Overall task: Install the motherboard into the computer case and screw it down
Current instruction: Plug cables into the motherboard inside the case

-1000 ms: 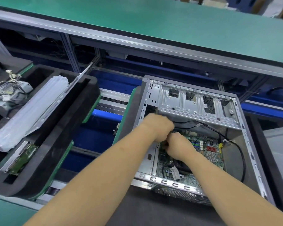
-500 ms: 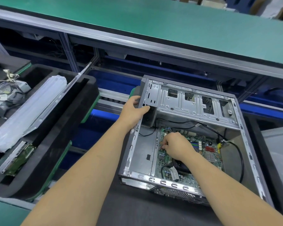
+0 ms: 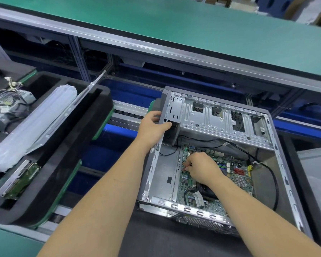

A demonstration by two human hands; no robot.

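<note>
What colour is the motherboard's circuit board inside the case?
Green, seen in the head view: the motherboard lies flat inside the computer case.

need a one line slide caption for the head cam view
Left hand grips the computer case edge while right hand works fingers on the motherboard inside.

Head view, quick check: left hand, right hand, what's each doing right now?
Left hand: grips the computer case wall.
Right hand: fingers curled down on the motherboard; what they pinch cannot be told.

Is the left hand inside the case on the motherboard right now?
No, the left hand grips the computer case by its outer left edge; only the right hand is on the motherboard.
</note>
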